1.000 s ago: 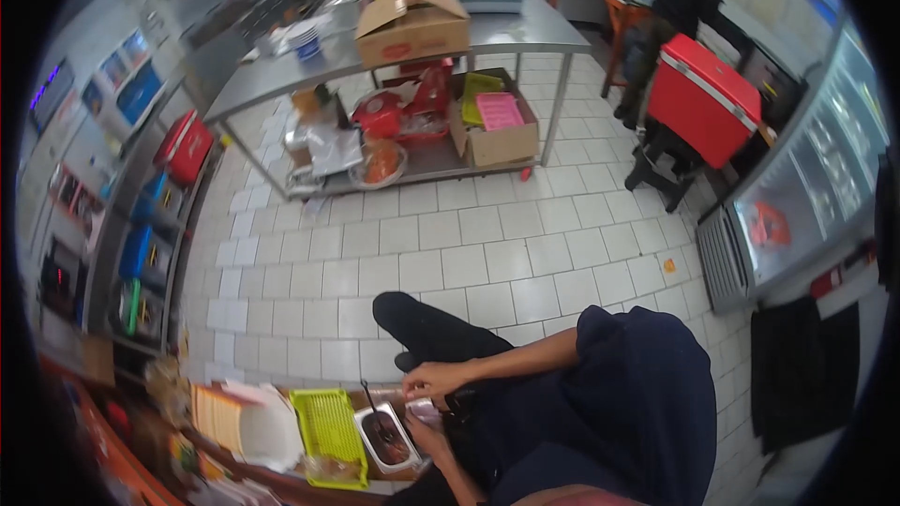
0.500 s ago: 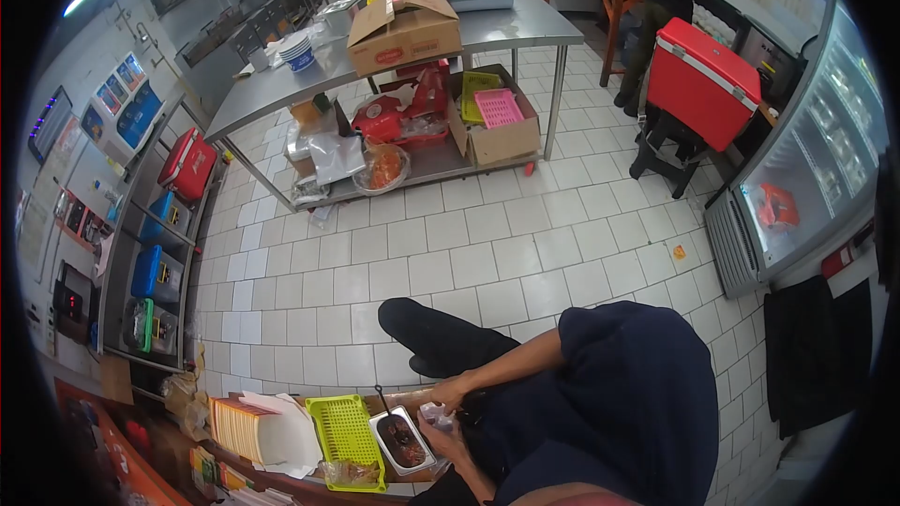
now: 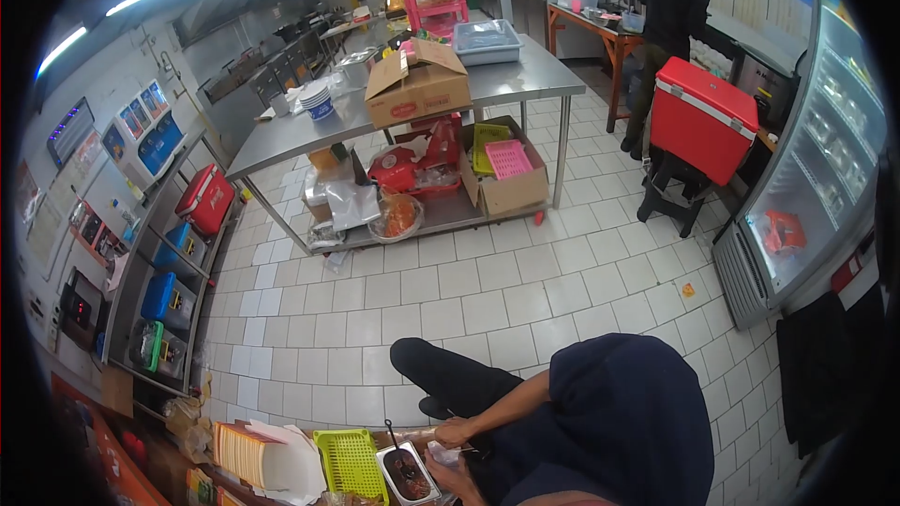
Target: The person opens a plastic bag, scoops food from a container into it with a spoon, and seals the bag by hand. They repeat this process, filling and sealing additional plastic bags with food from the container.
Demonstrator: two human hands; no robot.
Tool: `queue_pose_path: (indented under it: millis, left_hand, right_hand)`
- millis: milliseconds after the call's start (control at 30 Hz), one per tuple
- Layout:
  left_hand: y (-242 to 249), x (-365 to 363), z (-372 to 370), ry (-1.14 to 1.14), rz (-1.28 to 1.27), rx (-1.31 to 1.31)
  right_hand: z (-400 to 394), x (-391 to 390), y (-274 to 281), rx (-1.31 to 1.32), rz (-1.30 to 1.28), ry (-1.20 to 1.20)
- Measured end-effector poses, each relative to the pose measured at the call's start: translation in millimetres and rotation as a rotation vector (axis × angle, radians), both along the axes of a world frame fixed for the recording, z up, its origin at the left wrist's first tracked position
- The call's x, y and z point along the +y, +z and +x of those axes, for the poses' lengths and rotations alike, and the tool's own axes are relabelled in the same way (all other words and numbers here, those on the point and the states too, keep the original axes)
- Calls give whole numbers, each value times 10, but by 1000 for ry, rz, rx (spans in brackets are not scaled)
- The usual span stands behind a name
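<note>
Low in the picture, my left hand [image 3: 458, 480] is closed around a small clear plastic bag [image 3: 444, 456] with pale contents. Just above it, my right hand [image 3: 456, 432] is closed close to the bag's top; its fingertips are too small and hidden to show what they grip. Left of both hands stands a metal tray [image 3: 382, 468] of dark reddish sauce or sambal, with a black ladle [image 3: 390, 431] leaning in it. Beside that is a lime-green plastic basket [image 3: 349, 457], holding some clear plastic. A stack of paper food wrappers or boxes [image 3: 246, 457] lies further left.
A steel table [image 3: 525, 84] bears a cardboard box [image 3: 419, 98] and a blue-grey tub [image 3: 487, 42]. A red cooler box [image 3: 705, 122] sits on a black stand at right, near a glass-door fridge [image 3: 816, 150]. A co-worker [image 3: 670, 14] stands behind it. Shelves [image 3: 187, 319] line the left.
The view has tilted up, so everything sits lower in the frame. The left hand still holds the plastic bag. The right hand sits slightly more apart from it, with its fingers turned more to the left.
</note>
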State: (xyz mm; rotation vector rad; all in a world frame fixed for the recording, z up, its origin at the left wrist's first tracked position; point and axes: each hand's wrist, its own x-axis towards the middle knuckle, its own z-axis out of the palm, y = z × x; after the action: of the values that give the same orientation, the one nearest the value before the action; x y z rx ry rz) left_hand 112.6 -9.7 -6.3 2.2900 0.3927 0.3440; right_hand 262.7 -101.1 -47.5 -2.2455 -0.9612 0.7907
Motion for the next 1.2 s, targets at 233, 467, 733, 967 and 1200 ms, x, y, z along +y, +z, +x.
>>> queue_pose_path:
  millis: [233,467,733,967,1200]
  left_hand:
    - [-408,69,-172,62,-288,282]
    - [17,-307,-12,499,-587,-76]
    - [404,-526,-293,671,-1033,-35]
    - [668,-448,-304,731,-826,1]
    - [903,-221,-369,611,-1017,-81]
  right_hand:
    - [70,-151,469,41,16,-15]
    - [-4,-352,763,-14,73,162]
    - [-105,-336,1062,-42,88,355]
    - [-94,-68,1288,126,83,429]
    - [97,162,1484,673,-43,383]
